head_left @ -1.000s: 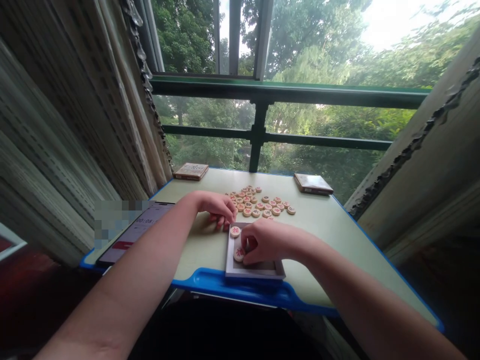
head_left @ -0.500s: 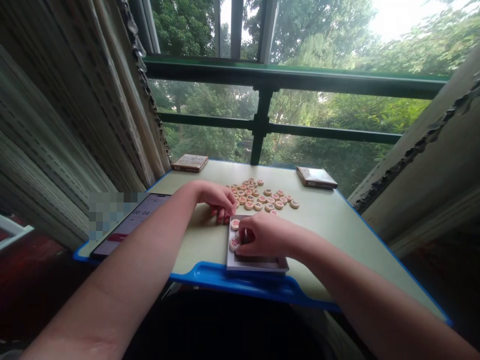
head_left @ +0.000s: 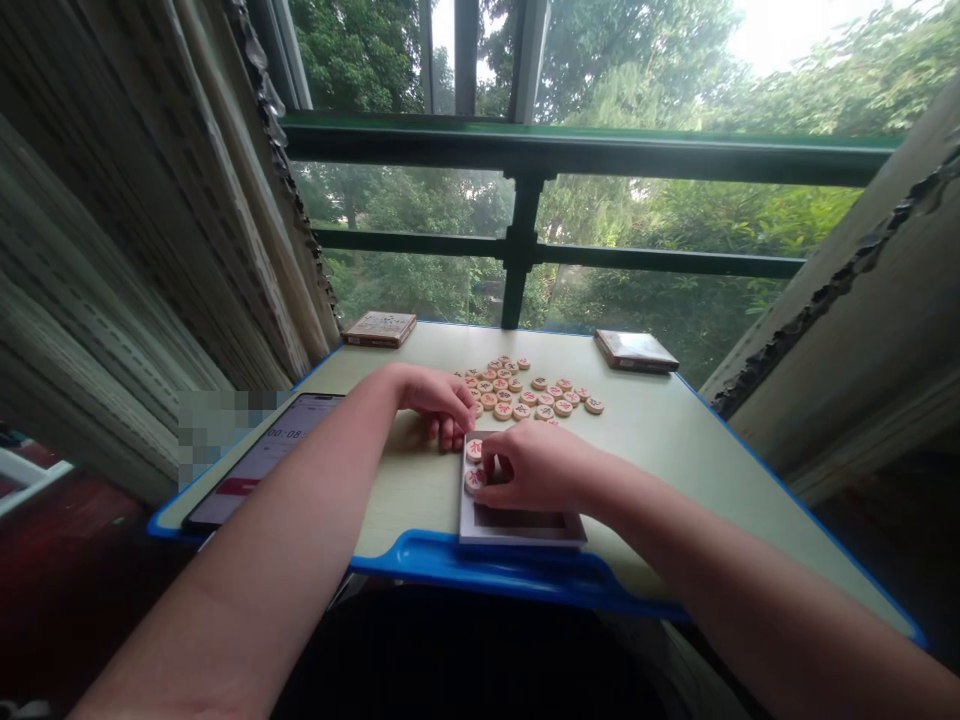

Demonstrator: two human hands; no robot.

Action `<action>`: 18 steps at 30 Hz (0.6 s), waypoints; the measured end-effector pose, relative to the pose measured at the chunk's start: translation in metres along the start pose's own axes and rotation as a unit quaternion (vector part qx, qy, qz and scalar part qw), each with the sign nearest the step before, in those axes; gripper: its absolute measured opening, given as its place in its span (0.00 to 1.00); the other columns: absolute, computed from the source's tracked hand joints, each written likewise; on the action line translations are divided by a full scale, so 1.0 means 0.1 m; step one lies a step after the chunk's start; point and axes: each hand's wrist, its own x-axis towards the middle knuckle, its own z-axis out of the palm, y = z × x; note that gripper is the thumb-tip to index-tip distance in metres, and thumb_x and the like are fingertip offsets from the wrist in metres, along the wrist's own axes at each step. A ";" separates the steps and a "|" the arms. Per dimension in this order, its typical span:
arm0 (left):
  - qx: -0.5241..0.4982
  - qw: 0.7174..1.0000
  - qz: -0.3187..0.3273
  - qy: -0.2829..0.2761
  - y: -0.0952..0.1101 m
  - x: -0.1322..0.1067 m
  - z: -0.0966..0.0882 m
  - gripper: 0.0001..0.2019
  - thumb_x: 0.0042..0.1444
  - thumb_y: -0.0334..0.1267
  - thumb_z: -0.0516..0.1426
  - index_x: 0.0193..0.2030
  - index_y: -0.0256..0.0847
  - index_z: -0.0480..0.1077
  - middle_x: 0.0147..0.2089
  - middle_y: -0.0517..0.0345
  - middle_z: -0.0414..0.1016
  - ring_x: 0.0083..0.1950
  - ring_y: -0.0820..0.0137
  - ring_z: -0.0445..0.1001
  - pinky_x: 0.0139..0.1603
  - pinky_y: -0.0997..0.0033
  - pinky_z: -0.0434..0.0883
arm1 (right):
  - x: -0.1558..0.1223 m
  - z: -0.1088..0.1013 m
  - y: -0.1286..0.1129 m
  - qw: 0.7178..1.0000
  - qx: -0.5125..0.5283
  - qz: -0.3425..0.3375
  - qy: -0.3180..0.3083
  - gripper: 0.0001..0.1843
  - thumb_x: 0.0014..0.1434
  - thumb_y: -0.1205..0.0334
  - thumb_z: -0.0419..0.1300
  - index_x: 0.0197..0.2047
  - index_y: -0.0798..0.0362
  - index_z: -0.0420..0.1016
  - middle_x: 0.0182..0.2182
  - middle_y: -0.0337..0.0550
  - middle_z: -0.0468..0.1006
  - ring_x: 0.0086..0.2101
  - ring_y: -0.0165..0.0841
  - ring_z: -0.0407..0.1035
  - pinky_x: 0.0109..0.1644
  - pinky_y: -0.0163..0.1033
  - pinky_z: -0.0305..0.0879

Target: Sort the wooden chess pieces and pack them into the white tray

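A shallow white box lies near the front of the table, with two round wooden Chinese chess pieces along its left side. The upper piece bears a red character. Thumb and fingers of my right hand close on the lower piece, also red-marked, inside the box. My left hand is curled at the box's far left corner, beside the loose pieces; whatever its fingers hold is hidden. Beyond both hands, several loose Chinese chess pieces lie spread on the table, with red or dark characters.
The pale table has a blue edge and a blue front trough. A phone showing a timer lies left, partly behind my left forearm. Flat boxes sit at the back left and back right. Curtains and a railed window surround the table.
The lower piece in the box has shifted up against the upper one and its character has turned, with my right hand still on it. My left hand has hardly moved. The view shifted slightly.
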 end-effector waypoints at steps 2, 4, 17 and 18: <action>-0.003 1.000 -0.001 0.003 0.01 -0.01 0.01 0.08 0.41 0.38 0.61 0.26 0.37 0.68 0.24 0.59 0.76 0.27 0.72 0.75 0.22 0.79 0.65 | 0.00 0.01 0.01 1.000 -0.005 -0.007 0.006 0.15 0.51 0.47 0.56 0.30 0.50 0.74 0.23 0.39 0.75 0.22 0.28 0.62 0.25 0.32 0.50; -0.007 1.000 -0.004 0.008 0.01 -0.01 0.02 0.08 0.41 0.38 0.61 0.26 0.37 0.67 0.25 0.59 0.76 0.27 0.72 0.75 0.22 0.79 0.65 | 0.01 0.01 0.02 1.000 -0.013 -0.006 0.015 0.15 0.51 0.47 0.56 0.29 0.50 0.74 0.22 0.39 0.75 0.21 0.28 0.62 0.25 0.32 0.49; -0.006 1.000 0.005 0.019 -0.01 -0.01 0.04 0.09 0.41 0.37 0.61 0.25 0.37 0.64 0.23 0.60 0.74 0.27 0.72 0.74 0.23 0.79 0.65 | 0.00 -0.04 0.06 0.998 -0.013 -0.067 0.004 0.12 0.51 0.59 0.59 0.40 0.44 0.76 0.24 0.36 0.74 0.21 0.26 0.60 0.25 0.31 0.48; -0.008 1.000 0.007 0.019 -0.02 -0.01 0.04 0.08 0.42 0.37 0.61 0.25 0.37 0.65 0.23 0.60 0.74 0.27 0.72 0.74 0.23 0.79 0.65 | 0.00 -0.03 0.06 0.998 -0.014 -0.067 0.000 0.11 0.51 0.59 0.58 0.39 0.44 0.76 0.24 0.37 0.74 0.21 0.26 0.60 0.25 0.31 0.48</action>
